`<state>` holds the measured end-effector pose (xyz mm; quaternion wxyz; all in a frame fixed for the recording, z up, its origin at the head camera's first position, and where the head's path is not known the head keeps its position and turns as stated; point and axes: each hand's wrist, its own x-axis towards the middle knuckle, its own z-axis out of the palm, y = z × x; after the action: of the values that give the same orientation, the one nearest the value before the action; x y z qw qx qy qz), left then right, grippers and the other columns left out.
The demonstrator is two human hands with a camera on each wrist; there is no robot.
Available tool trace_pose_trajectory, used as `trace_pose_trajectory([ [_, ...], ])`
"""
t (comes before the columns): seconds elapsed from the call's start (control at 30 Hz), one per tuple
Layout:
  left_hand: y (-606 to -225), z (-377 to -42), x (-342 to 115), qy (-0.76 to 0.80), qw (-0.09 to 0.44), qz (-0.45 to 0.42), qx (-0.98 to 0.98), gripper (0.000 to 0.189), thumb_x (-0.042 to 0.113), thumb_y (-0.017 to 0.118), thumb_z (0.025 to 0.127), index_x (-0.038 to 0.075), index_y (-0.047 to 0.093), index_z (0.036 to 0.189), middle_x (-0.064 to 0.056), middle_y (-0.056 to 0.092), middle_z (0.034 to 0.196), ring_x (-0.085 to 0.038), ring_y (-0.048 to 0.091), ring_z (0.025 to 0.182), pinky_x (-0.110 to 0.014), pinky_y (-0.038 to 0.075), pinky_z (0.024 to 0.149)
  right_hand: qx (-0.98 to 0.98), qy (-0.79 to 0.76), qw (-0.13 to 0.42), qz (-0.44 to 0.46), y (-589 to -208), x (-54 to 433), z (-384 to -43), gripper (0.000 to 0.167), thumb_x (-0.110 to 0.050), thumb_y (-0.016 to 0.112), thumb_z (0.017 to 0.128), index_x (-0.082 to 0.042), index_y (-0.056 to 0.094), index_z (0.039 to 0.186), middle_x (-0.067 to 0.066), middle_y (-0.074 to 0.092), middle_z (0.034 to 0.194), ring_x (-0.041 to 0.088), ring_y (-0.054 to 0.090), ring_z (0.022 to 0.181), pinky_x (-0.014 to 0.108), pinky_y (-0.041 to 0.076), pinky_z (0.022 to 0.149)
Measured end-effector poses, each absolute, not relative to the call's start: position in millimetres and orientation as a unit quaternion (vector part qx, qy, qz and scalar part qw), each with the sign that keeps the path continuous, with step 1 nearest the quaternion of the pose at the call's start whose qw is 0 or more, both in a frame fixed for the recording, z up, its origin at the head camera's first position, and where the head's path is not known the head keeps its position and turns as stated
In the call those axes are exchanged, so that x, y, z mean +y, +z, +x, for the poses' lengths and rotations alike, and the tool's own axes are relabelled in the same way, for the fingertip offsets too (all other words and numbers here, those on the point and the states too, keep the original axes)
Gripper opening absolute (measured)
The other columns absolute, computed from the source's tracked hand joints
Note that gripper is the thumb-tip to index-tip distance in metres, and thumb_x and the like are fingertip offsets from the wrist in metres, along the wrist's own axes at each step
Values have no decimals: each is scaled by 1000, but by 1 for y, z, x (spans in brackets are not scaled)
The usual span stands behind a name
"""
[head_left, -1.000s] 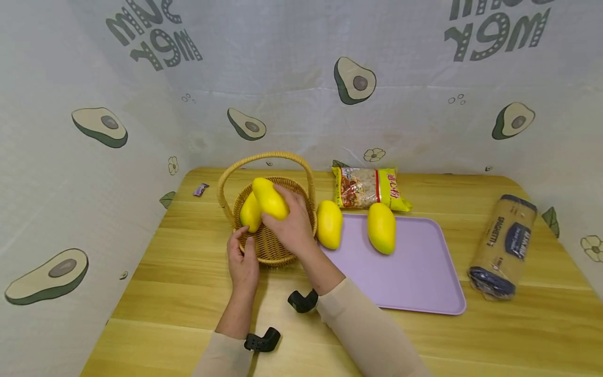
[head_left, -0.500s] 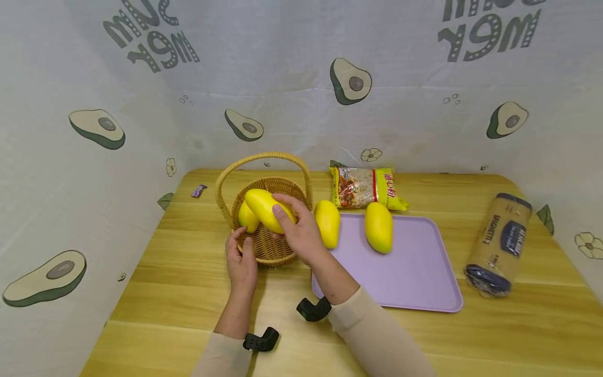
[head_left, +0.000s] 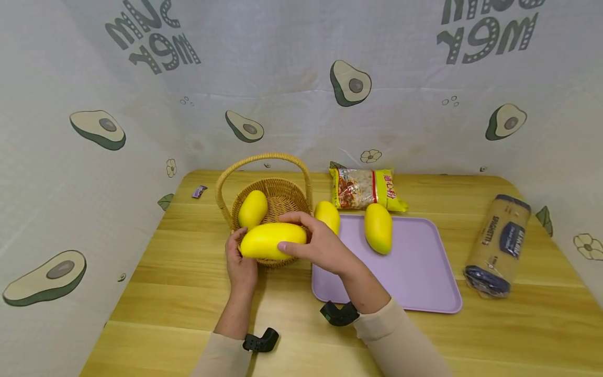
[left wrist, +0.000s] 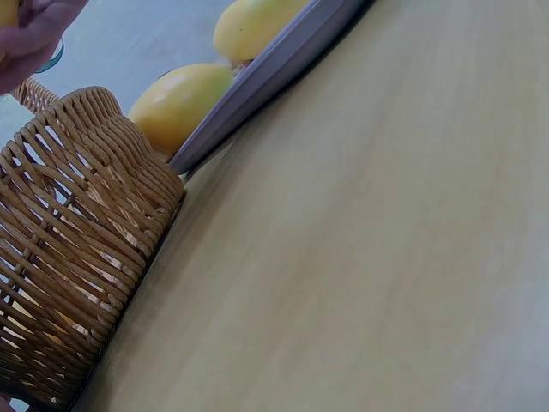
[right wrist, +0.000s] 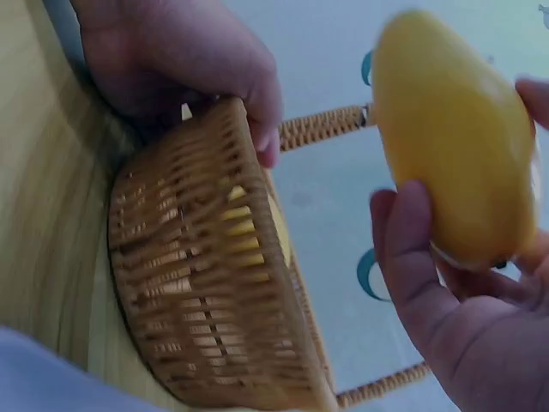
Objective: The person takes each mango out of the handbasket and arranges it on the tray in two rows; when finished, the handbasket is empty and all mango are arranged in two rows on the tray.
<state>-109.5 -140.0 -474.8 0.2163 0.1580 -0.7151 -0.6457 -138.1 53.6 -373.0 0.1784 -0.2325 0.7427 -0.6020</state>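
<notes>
Mango point(head_left: 270, 241) in our right hand point(head_left: 326, 247) has just swung toward us and turned sideways, pinched over the near edge of the basket point(head_left: 288, 198) our left hand point(head_left: 242, 263) is gripping, so we've got one up in hand and the other mango point(head_left: 253, 209) lying inside.

Table point(head_left: 174, 288): yellowish wood-grain top, rounded far corners. Directly on it, clock from table middle, head view: wicker basket point(head_left: 289, 193), handle up, 11 o'clock. Small purple wrapped piece point(head_left: 199, 191), 10, near far-left corner. Yellow printed food packet point(head_left: 360, 188), 1, lying flat just beyond the lilac tray point(head_left: 405, 277), itself 2 to 3, just beside basket. Spaghetti pack point(head_left: 499, 246), 3, slanted, apart from tray.
</notes>
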Motion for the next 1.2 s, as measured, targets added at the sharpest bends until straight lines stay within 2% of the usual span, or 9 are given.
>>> trace_pose_trajectory([
  [0.17,-475,-109,-140,-651,209,160,-712,30,13,49,105,4,56,133,-17,43,151,-32,37,143,-51,28,118,764,-538,224,-277,-370,79,-134,57,-26,81,86,-18,58,137,6,62,128,23,61,102,40,53,88],
  [0.27,-474,-109,-139,-652,202,166,-711,31,15,48,105,6,56,134,-15,43,152,-31,35,146,-52,26,119,777,-501,243,-294,-368,96,-133,56,-27,81,86,-23,59,137,2,63,128,23,60,105,41,51,90],
  [0.37,-474,-109,-140,-650,199,164,-715,31,16,48,106,7,56,134,-14,42,153,-32,32,150,-54,24,122,784,-491,238,-297,-367,116,-135,55,-25,80,87,-23,59,137,5,63,127,24,59,103,39,53,86],
  [0.5,-474,-109,-140,-650,202,162,-715,30,15,49,105,7,56,134,-14,43,153,-33,30,151,-55,22,123,783,-515,215,-276,-367,140,-142,45,-20,72,94,-15,57,136,16,57,127,27,58,99,36,55,79],
  [0.63,-474,-108,-139,-649,201,162,-715,31,14,49,105,7,55,135,-15,42,153,-33,30,151,-56,22,123,792,-528,183,-244,-366,156,-147,37,-23,64,101,-11,55,135,19,51,132,28,57,98,33,52,80],
  [0.8,-475,-109,-140,-649,198,162,-717,30,14,48,105,7,56,134,-15,42,153,-32,30,151,-55,22,124,813,-517,174,-206,-366,163,-150,49,-24,70,97,-15,49,141,18,48,139,30,56,106,35,51,87],
  [1.03,-477,-109,-142,-648,196,165,-717,30,15,47,105,8,56,134,-14,41,155,-32,28,152,-55,21,124,836,-487,193,-164,-371,163,-155,63,-31,75,91,-10,45,142,20,50,140,29,56,113,36,50,89],
  [1.2,-476,-109,-142,-647,196,166,-718,31,17,48,105,8,56,134,-16,40,156,-34,28,153,-57,20,124,840,-479,208,-150,-374,160,-158,68,-34,77,91,-9,43,143,22,49,144,40,56,125,45,52,95],
])
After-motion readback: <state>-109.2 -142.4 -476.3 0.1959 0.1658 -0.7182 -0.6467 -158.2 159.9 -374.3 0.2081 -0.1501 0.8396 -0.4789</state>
